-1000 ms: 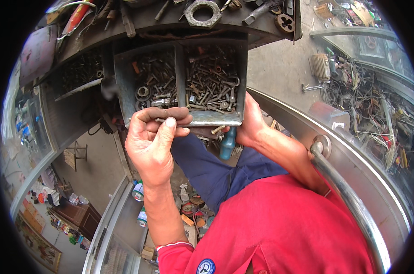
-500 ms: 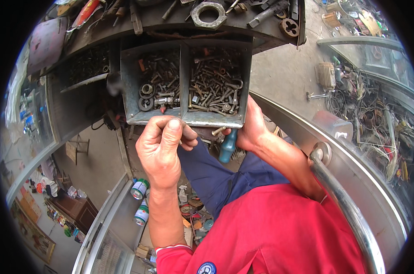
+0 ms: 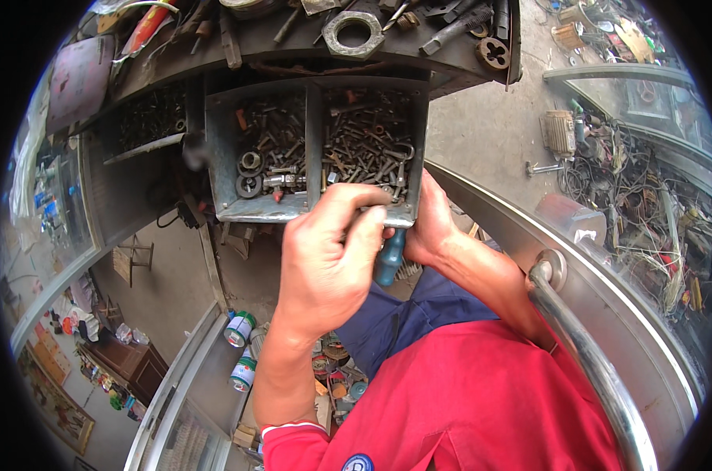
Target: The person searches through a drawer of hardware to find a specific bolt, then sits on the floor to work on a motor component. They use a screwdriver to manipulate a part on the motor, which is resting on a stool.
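Note:
A grey metal drawer (image 3: pixel 313 141) has two compartments of mixed bolts, screws, nuts and washers, with a large washer and nut (image 3: pixel 249 187) in the left one. My right hand (image 3: pixel 437 224) grips its right side from outside. Just beside that hand hangs a blue screwdriver-like handle (image 3: pixel 389 257), below the front rim. My left hand (image 3: pixel 334 263) is at the front of the right compartment, fingers bent and pinched toward the thumb; what is between the fingertips, if anything, is too blurred and hidden to make out.
Above the drawer, a dark bench (image 3: pixel 242 43) carries loose tools and a big hex nut (image 3: pixel 353 52). A curved steel handle (image 3: pixel 577 349) runs at my right beside a metal frame. Scrap and wire (image 3: pixel 638 220) lie at the right, cans (image 3: pixel 240 330) and a small stool (image 3: pixel 128 263) at the lower left.
My left hand has moved rightward from the drawer's front-left to the front of the right compartment, covering the small bolt seen there before. My right hand stays on the drawer.

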`<state>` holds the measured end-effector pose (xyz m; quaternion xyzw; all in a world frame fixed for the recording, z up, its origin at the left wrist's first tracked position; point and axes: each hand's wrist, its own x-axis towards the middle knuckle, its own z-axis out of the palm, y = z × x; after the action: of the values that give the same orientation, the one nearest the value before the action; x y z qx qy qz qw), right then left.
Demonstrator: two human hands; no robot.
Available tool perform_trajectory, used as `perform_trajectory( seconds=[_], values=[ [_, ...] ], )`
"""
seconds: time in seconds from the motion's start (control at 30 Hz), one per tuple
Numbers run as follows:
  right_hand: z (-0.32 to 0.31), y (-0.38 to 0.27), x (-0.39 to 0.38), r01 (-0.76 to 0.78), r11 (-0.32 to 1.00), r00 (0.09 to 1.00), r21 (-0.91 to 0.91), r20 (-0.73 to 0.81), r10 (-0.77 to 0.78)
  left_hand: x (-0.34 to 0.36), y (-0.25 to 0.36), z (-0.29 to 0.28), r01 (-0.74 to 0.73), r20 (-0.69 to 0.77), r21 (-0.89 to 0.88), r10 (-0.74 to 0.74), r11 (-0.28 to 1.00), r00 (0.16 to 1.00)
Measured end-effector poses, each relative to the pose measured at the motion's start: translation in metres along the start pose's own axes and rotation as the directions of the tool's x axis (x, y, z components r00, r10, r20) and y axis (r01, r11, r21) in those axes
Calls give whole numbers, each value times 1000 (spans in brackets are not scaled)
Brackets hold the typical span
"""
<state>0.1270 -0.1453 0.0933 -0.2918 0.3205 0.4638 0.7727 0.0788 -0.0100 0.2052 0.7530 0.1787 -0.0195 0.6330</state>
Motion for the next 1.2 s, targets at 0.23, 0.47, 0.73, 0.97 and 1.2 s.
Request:
perform_trajectory(
  seconds=[0.23, 0.47, 0.73, 0.97, 1.2],
  values=[
    [7, 2, 1, -10, 997, 1000, 81, -26, 12, 31, 0, 20, -308, 262, 689, 170, 656, 950],
    [-6, 0, 3, -25, 999, 995, -33, 100, 28, 64, -17, 11, -419, 359, 777, 216, 470, 908],
    [11, 2, -5, -20, 999, 999, -25, -36, 19, 51, -6, -13, -429, 407, 838, 137, 337, 903],
    [7, 2, -4, -5, 998, 1000, -60, -22, 3, 26, 6, -32, -360, 369, 884, 28, 299, 929],
    [5, 4, -2, -37, 999, 999, -22, -17, 37, 31, 11, -20, -395, 396, 792, 100, 466, 913]
  ],
)
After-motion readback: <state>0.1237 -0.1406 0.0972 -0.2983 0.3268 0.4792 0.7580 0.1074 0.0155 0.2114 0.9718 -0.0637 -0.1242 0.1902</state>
